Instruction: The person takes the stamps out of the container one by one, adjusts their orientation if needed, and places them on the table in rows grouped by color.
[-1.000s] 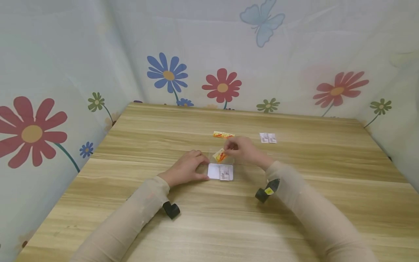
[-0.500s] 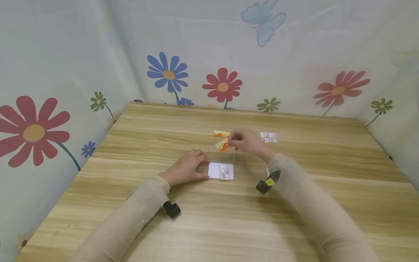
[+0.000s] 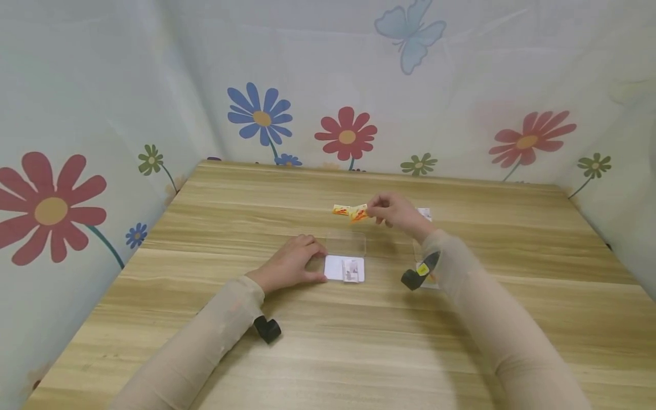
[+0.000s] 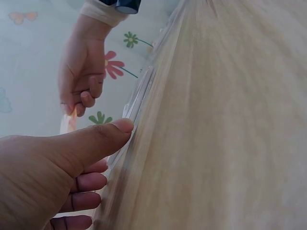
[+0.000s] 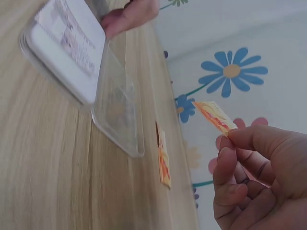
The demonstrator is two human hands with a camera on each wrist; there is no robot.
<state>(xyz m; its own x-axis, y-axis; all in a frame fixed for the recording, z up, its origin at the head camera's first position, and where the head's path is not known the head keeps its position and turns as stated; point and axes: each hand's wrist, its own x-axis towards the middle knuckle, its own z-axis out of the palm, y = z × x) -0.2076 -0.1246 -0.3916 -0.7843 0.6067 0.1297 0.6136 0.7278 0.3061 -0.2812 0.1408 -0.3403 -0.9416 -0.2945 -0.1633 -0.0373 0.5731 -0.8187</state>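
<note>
In the head view, my right hand [image 3: 396,212] is raised above the table and pinches a small yellow-and-orange sachet [image 3: 358,213] by its edge. The right wrist view shows this sachet [image 5: 215,116] between thumb and forefinger. A second yellow-and-orange sachet [image 3: 340,210] lies on the table just behind it. My left hand [image 3: 294,263] grips the left end of a small flat plastic box [image 3: 334,267], thumb at the near corner and fingers at the far one. Its clear lid [image 3: 346,244] lies folded back. A white printed sachet [image 3: 351,270] sits on the right half of the box's white inside.
Beyond my right hand lies a white printed sachet [image 3: 425,214], partly covered by the hand. Under my right wrist, part of another flat box [image 3: 429,285] shows. A flower-print curtain [image 3: 328,74] stands along the table's [image 3: 266,193] back edge.
My right hand has lifted the yellow-and-orange sachet from over the open lid and carried it back and to the right. My left hand stays at the box.
</note>
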